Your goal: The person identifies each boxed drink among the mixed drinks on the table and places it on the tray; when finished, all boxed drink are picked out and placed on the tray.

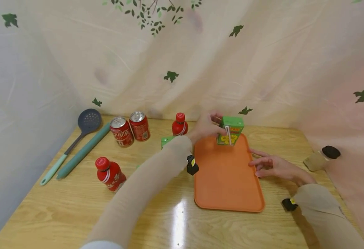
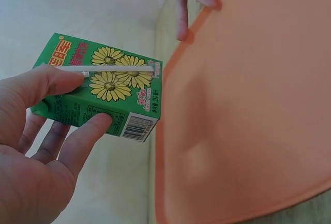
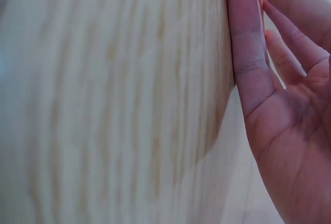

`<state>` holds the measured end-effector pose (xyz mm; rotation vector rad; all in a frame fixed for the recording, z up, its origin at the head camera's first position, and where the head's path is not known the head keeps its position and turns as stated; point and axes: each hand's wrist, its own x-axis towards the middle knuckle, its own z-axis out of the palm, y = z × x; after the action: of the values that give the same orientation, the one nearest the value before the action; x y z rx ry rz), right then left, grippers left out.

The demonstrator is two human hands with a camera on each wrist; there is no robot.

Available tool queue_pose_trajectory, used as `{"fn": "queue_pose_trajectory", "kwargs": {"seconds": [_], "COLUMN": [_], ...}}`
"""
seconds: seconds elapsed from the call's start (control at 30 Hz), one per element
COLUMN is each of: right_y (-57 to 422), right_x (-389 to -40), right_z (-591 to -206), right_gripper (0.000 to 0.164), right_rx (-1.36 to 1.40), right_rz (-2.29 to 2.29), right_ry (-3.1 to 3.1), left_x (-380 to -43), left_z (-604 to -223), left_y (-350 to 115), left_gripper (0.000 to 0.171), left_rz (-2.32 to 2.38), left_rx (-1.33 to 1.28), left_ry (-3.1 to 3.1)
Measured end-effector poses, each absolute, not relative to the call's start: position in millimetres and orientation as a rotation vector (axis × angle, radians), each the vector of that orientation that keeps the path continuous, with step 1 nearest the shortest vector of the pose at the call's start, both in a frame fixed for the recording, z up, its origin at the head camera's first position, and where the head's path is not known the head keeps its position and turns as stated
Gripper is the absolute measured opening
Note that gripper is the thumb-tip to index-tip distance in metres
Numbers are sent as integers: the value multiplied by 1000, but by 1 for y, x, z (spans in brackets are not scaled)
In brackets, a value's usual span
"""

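Observation:
My left hand (image 1: 207, 127) grips a green drink carton (image 1: 230, 131) with yellow flowers and a white straw on its side. In the left wrist view the thumb and fingers hold the carton (image 2: 103, 87) by its sides. It is at the far end of an orange tray (image 1: 227, 180); whether its base touches the tray I cannot tell. Along the tray's right rim, my right hand (image 1: 275, 167) rests with extended fingers touching the edge. The right wrist view shows that hand (image 3: 289, 110) close up beside the tabletop, its thumb straight.
Left of the tray stand red bottles (image 1: 111, 174) (image 1: 180, 125), two red cans (image 1: 121, 132) (image 1: 139, 126) and a partly hidden green carton (image 1: 167, 140). A skimmer (image 1: 83, 126) and a teal rod (image 1: 83, 152) lie far left. A black-capped container (image 1: 320, 159) lies right.

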<state>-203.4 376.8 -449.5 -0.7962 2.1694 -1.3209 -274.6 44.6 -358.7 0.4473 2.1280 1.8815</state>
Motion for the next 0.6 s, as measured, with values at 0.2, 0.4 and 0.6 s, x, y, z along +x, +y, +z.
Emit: {"fn": "queue_pose_trajectory", "kwargs": {"seconds": [0.2, 0.4, 0.6], "right_y": [377, 373, 374], "right_x": [-205, -206, -203], "right_z": [-449, -448, -447], "right_gripper": [36, 37, 37], "right_rx": [-795, -788, -796], "right_rz": [-1323, -1318, -1296], "right_ry": [2161, 2183, 2197], "left_x": [-277, -280, -278], "left_z": [-368, -378, -394], "left_y": [46, 50, 56], "left_gripper": [47, 48, 46], "left_rz": [1931, 2016, 2027], "left_rx": [365, 232, 220], "left_ry": [2156, 2149, 2106]}}
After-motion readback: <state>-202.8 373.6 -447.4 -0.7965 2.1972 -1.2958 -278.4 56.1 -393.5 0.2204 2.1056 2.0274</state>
